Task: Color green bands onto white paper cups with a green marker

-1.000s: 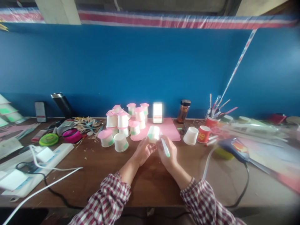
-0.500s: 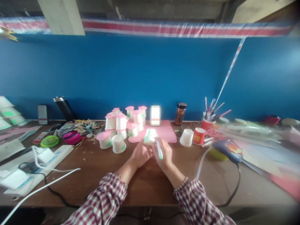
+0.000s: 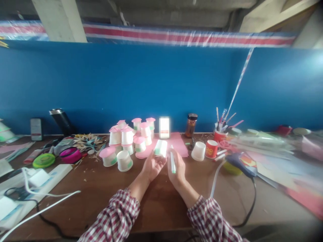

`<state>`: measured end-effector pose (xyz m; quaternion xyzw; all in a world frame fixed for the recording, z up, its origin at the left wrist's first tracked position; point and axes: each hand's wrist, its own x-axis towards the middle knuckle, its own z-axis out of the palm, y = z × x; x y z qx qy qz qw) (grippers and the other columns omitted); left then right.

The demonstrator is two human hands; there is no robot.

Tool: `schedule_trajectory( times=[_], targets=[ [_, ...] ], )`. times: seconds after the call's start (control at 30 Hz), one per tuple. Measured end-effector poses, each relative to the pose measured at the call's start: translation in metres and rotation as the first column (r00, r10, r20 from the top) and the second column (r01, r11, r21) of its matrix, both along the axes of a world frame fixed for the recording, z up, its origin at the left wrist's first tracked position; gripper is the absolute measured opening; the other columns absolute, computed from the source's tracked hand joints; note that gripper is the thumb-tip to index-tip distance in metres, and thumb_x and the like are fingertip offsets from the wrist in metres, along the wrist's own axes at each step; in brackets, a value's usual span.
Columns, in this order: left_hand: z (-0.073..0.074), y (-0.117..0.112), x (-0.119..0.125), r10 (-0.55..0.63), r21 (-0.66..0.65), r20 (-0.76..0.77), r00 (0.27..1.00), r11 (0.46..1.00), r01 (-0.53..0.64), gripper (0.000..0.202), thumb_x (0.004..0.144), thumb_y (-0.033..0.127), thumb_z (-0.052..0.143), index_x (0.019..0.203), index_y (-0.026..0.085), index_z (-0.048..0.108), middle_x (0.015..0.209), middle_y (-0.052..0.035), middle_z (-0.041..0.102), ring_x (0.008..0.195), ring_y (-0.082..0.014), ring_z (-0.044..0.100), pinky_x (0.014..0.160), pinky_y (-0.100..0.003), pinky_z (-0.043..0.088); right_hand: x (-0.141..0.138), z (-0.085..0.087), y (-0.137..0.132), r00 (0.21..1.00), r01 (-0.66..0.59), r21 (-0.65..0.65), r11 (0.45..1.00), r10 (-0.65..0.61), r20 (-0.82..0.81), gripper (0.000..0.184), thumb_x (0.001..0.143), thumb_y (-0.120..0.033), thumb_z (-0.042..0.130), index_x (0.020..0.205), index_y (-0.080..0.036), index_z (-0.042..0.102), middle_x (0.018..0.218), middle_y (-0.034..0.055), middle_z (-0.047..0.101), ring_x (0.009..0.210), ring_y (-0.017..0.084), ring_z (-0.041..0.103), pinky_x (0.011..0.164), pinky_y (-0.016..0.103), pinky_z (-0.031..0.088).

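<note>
My left hand (image 3: 153,167) holds a white paper cup (image 3: 160,148) with green patches, tipped at the fingertips. My right hand (image 3: 178,167) is closed round a white marker (image 3: 173,162) with a green end towards me; its tip points away and stands a little apart from the cup. Behind the cup lies a sheet of pink paper (image 3: 177,143). To the left stand several paper cups with pink paper tops (image 3: 127,136), some stacked. Nearest my left hand there is a topless cup with a green patch (image 3: 124,160).
A plain white cup (image 3: 198,151) and a red cup (image 3: 211,149) stand to the right, near a brown jar (image 3: 191,126) and a glue gun (image 3: 241,163). At left are a power strip (image 3: 57,176), cables, a pink round container (image 3: 70,155) and wooden sticks (image 3: 88,143).
My right hand with the marker has drawn slightly away from the cup, opening a gap between them. The cup has turned a little, showing more green. The whole view has shifted slightly.
</note>
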<state>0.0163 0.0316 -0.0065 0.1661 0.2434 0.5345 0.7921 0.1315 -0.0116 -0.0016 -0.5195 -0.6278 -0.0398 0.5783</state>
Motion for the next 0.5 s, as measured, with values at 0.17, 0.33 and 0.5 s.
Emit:
schedule_trajectory(
  times=[0.17, 0.33, 0.5],
  targets=[
    [-0.0023, -0.0004, -0.0037, 0.004, 0.003, -0.006, 1.000, 1.000, -0.004, 0.027, 0.087, 0.040, 0.051, 0.093, 0.015, 0.058, 0.076, -0.0072, 0.062, 0.073, -0.0182, 0.062, 0.081, -0.036, 0.053, -0.0009, -0.0028, 0.0008, 0.998, -0.015, -0.035, 0.999, 0.013, -0.064, 0.024, 0.092, -0.024, 0.045, 0.109, -0.020, 0.061, 0.097, 0.0071, 0.069, 0.084, 0.020, 0.065, 0.073, 0.031, 0.052],
    [-0.0021, -0.0008, -0.0031, 0.046, -0.037, -0.045, 0.998, 0.998, -0.048, 0.030, 0.088, 0.042, 0.046, 0.100, 0.016, 0.056, 0.082, -0.0082, 0.063, 0.076, -0.0192, 0.063, 0.079, -0.036, 0.052, -0.0005, -0.0061, 0.0014, 0.995, -0.058, -0.002, 0.998, 0.057, -0.083, 0.025, 0.092, -0.024, 0.045, 0.112, -0.018, 0.059, 0.095, 0.0076, 0.069, 0.083, 0.020, 0.065, 0.074, 0.031, 0.052],
    [-0.0007, -0.0021, -0.0002, 0.057, -0.064, -0.086, 0.995, 0.996, -0.062, 0.033, 0.090, 0.043, 0.044, 0.107, 0.017, 0.054, 0.086, -0.0080, 0.063, 0.078, -0.0197, 0.064, 0.078, -0.035, 0.052, -0.0008, -0.0069, 0.0011, 0.994, -0.073, 0.006, 0.997, 0.073, -0.080, 0.022, 0.091, -0.022, 0.047, 0.109, -0.019, 0.060, 0.094, 0.0065, 0.068, 0.082, 0.018, 0.064, 0.074, 0.030, 0.052]
  ],
)
